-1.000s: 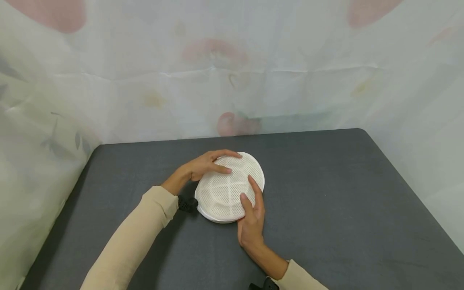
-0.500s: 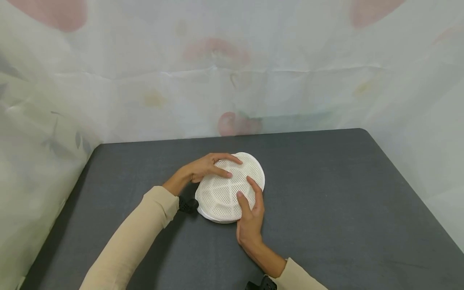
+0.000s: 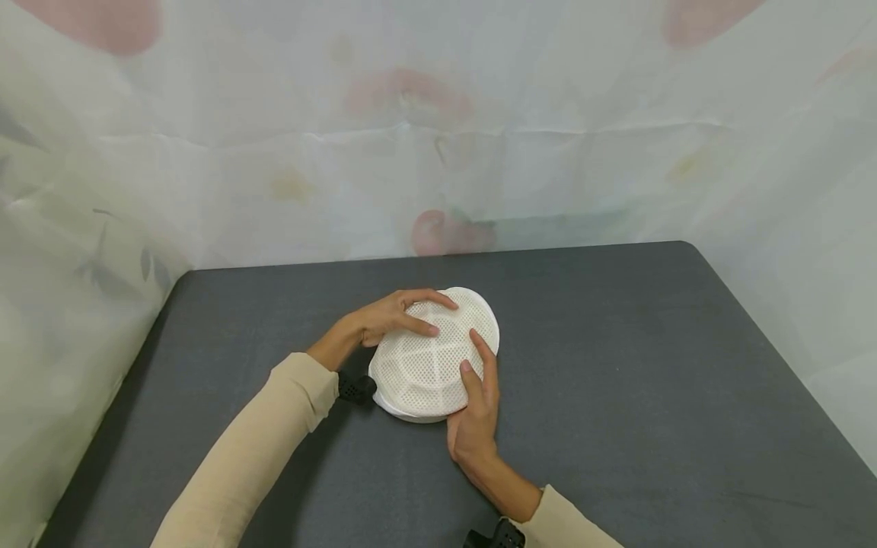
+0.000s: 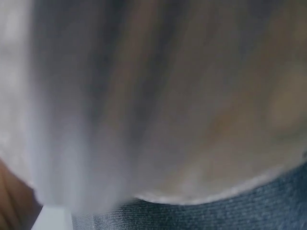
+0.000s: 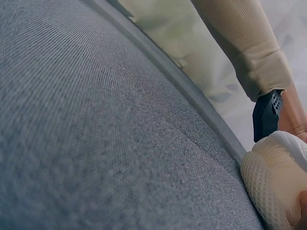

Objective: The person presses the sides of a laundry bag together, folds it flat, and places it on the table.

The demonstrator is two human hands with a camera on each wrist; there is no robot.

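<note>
Two hands on a white mesh pad (image 3: 428, 358)

Left hand (image 3: 387, 316) and right hand (image 3: 476, 415) press it with relaxed flat fingers on the table (image 3: 651, 365).

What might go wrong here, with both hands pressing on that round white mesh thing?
1. The round white mesh pouch looks soft, so the left hand and right hand pressing on it may dent or crease it.
2. Only flat fingers rest on top, so it might slide across the dark grey fabric table.
3. The left wrist view is blurred, hiding that side's contact.
</note>
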